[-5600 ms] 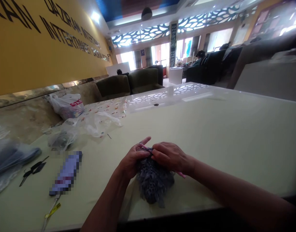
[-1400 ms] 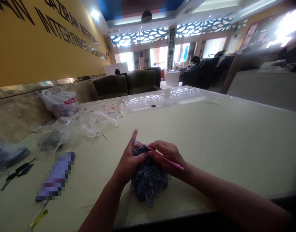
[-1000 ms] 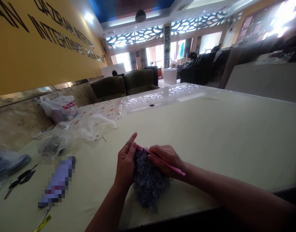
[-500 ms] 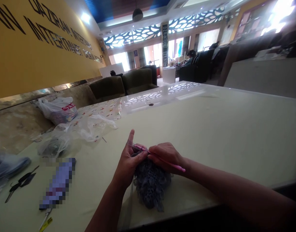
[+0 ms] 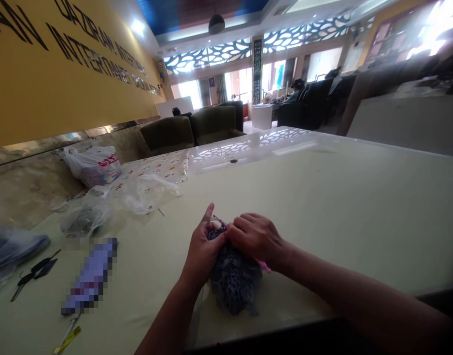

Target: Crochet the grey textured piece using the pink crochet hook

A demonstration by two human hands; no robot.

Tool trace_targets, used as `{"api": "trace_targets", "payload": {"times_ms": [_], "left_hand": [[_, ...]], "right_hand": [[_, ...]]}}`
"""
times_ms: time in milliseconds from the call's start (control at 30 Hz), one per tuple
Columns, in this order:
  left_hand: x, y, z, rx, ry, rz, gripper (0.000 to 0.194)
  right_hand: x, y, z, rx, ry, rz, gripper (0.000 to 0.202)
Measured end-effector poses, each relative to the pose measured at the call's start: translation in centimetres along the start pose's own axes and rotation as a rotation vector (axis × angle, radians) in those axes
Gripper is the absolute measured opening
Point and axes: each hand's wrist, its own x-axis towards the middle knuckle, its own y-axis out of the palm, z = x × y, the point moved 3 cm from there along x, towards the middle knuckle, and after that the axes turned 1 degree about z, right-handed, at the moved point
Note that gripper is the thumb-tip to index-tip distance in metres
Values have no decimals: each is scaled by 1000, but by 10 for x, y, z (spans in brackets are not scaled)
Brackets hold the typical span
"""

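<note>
A ruffled grey-blue crochet piece (image 5: 235, 281) hangs down from between my hands, over the near part of the table. My left hand (image 5: 207, 244) pinches its upper edge between thumb and fingers, and the index finger points up with a strand of yarn across it. In my right hand (image 5: 254, 236) is a pink crochet hook (image 5: 263, 266), its tip showing at the top of the piece and its handle end coming out below the palm. The right fingers are curled round the hook, close against my left thumb. The stitch at the hook's tip is too small to make out.
On the pale table (image 5: 322, 207) to the left lie keys (image 5: 36, 271), a blurred-out purple item (image 5: 91, 276) with a cable, and clear plastic bags (image 5: 147, 195). A white shopping bag (image 5: 93, 165) stands by the wall. Armchairs (image 5: 213, 125) and people are farther back.
My right hand has turned and shifted over the hook, so less of its handle shows and its tip points higher. The view has moved slightly.
</note>
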Motion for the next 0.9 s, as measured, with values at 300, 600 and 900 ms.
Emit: {"api": "trace_targets", "payload": {"times_ms": [300, 600, 900], "left_hand": [[-6, 5, -4, -518, -263, 307, 71], [2, -16, -11, -460, -142, 229, 71], [4, -11, -7, -395, -93, 301, 58]], "right_hand": [[-2, -18, 11, 80, -83, -180, 11], [2, -20, -7, 562, 81, -124, 14], [3, -23, -28, 1211, 468, 135, 19]]}}
